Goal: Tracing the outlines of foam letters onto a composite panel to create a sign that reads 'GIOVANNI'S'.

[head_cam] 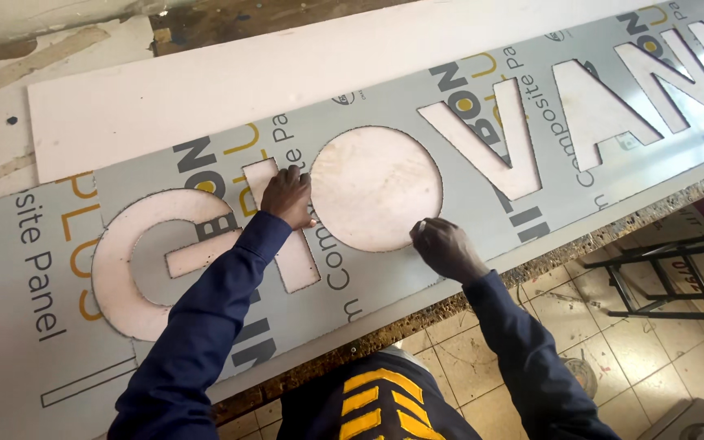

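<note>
A long grey composite panel (385,269) with large letter shapes cut through it lay flat on the counter (450,305). The left hand (288,197) rested on the panel with its fingers curled together, its grip pressing the left rim of a round cutout (375,187). The right hand (443,247), just right of and below that hole, had its grip pinched on the panel's cut edge at the lower right rim. Both sleeves were dark blue.
</note>
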